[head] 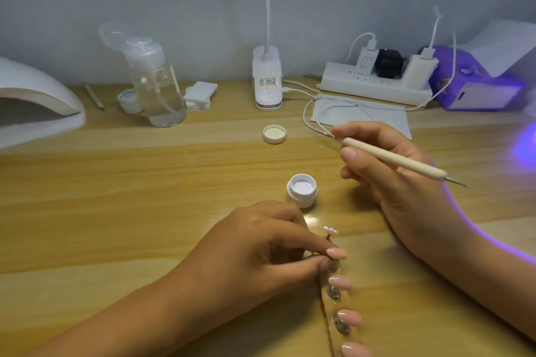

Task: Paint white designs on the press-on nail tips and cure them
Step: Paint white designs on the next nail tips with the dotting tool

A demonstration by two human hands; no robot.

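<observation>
Head view over a wooden table (pixel 145 182). Left hand (pixel 261 243) low at centre, fingers curled, thumb and forefinger pinched at the second nail tip (pixel 336 253) of a row on a clear holder strip (pixel 343 303); contact with the tip itself or with its peg not resolvable. Farthest tip (pixel 330 230) pale pink-white on a small peg, just beyond those fingers. Three further nude tips (pixel 340 282) in line toward the near edge, each beside a metal disc. Right hand (pixel 406 182) raised at right, wrapped round a cream dotting pen (pixel 391 158), shaft held between thumb and fingers, metal point (pixel 458 182) aimed right and clear of the table. Open jar of white gel (pixel 301 190) between the two hands, just beyond the left knuckles; its lid (pixel 274 134) upturned farther back. White curing lamp (pixel 34 104) at far left. Pump bottle (pixel 156 81), small pot (pixel 130 98), wooden stick (pixel 93 95) and stacked pads (pixel 200 94) along the rear. Clip lamp base (pixel 266 78), power strip (pixel 377 81) and purple packet (pixel 475 81) behind; violet glow (pixel 525 142) at the right edge.
</observation>
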